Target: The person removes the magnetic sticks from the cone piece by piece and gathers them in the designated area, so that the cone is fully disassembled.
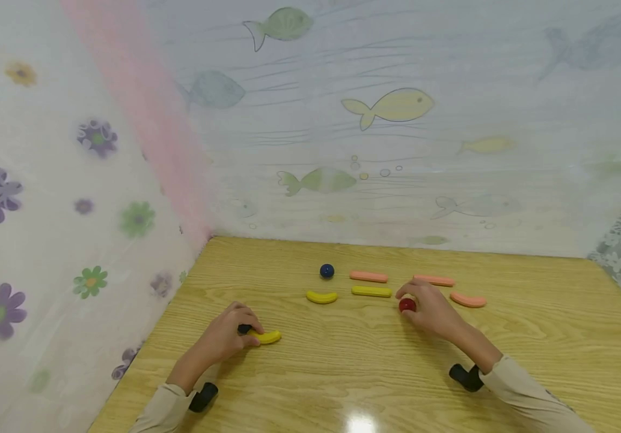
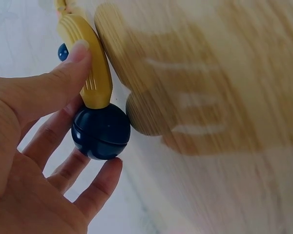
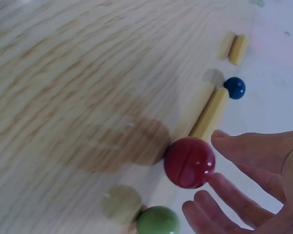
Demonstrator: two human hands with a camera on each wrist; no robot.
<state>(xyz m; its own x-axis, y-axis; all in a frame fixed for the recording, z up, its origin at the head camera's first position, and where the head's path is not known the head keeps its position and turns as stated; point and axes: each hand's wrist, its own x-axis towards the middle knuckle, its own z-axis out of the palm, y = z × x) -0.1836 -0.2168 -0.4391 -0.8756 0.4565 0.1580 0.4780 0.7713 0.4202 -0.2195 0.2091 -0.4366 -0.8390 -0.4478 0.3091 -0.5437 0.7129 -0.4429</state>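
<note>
In the head view my left hand (image 1: 230, 332) pinches a curved yellow rod (image 1: 269, 337) at the left of the table. The left wrist view has the thumb across this rod, and a dark blue ball (image 2: 101, 131) touches its lower end, with fingertips beside the ball. My right hand (image 1: 433, 310) is around a red ball (image 1: 407, 305). In the right wrist view its thumb and fingers are spread beside that ball, and one fingertip appears to touch it. The red ball stands at one end of a straight yellow rod (image 1: 371, 291). A green ball (image 3: 157, 222) lies close by.
On the wooden table (image 1: 342, 373) lie another blue ball (image 1: 327, 271), a curved yellow rod (image 1: 321, 297), two straight salmon rods (image 1: 368, 276) and a curved salmon rod (image 1: 468, 299). A fish-patterned curtain (image 1: 310, 138) hangs behind, a flowered one (image 1: 45, 240) at left.
</note>
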